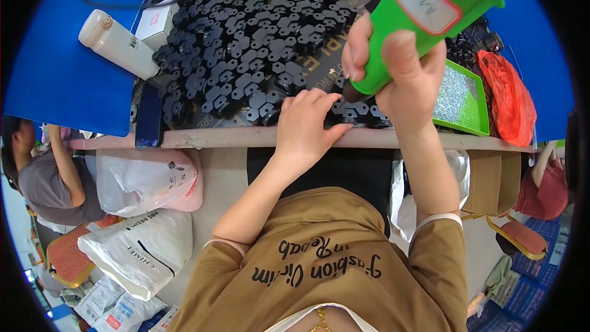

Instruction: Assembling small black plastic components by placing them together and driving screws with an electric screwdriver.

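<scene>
Just past the pale front edge of the bench (227,138), the left grip (305,120) rests with thumb and forefinger spread, their tips at the left end of a dark faceted part (353,110); whether they touch it, I cannot tell. That part lies to the right of the left grip, the nearer of the two, and below and to the left of the right grip (410,86). Fingers curled round it, the right grip clasps a green handheld tool (424,1), thumb against the body. The tool's long axis slants down leftward, so its dark nose (351,92) sits just above the part, between both grips; contact there is unclear. Beyond the left grip spread many similar black parts (246,43), while rightward stands a green tray (483,107) of small silvery pieces (453,92), a red bag (509,101) beside it.
</scene>
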Tool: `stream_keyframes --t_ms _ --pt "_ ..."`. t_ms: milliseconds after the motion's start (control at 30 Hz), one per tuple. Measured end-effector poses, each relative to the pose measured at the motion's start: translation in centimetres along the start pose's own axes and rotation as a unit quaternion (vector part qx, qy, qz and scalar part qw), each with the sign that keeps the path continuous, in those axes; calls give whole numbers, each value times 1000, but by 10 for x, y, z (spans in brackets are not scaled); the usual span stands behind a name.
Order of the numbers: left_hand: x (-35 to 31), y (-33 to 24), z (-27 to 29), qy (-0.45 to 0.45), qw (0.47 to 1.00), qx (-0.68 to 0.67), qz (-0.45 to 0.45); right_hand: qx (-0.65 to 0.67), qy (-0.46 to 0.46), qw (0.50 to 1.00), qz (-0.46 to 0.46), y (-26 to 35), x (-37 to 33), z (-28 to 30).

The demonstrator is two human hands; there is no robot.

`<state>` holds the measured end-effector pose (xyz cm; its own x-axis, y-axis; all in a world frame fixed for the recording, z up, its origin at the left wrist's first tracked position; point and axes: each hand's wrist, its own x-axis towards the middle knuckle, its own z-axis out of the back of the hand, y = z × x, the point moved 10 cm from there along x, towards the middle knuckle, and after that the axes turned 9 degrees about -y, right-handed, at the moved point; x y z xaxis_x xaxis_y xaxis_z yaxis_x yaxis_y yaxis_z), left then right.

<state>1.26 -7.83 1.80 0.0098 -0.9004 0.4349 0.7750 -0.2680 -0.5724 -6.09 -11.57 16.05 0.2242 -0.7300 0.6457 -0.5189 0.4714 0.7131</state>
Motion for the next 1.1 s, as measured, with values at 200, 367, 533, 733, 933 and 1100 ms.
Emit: stream_keyframes --t_ms 200,367,533,733,933,1100 --pt "-1 -3 2 -15 999 -26 -12 -102 -37 992 -57 -15 -6 0" --pt "0 -2 1 -13 999 -47 -15 -114 -27 991 -59 -22 -10 -2" --pt "0 -2 -1 -14 999 -45 -19 -100 -5 993 -56 -22 -9 -6" --pt "0 -6 1 -14 1000 -23 -10 -84 -1 992 -99 -31 -8 -4" --pt "0 -6 0 -10 1000 -4 -14 -73 14 992 -100 -33 -10 -7" --pt "-1 -10 -1 -12 999 -2 -31 -73 7 992 -100 -34 -9 -9"
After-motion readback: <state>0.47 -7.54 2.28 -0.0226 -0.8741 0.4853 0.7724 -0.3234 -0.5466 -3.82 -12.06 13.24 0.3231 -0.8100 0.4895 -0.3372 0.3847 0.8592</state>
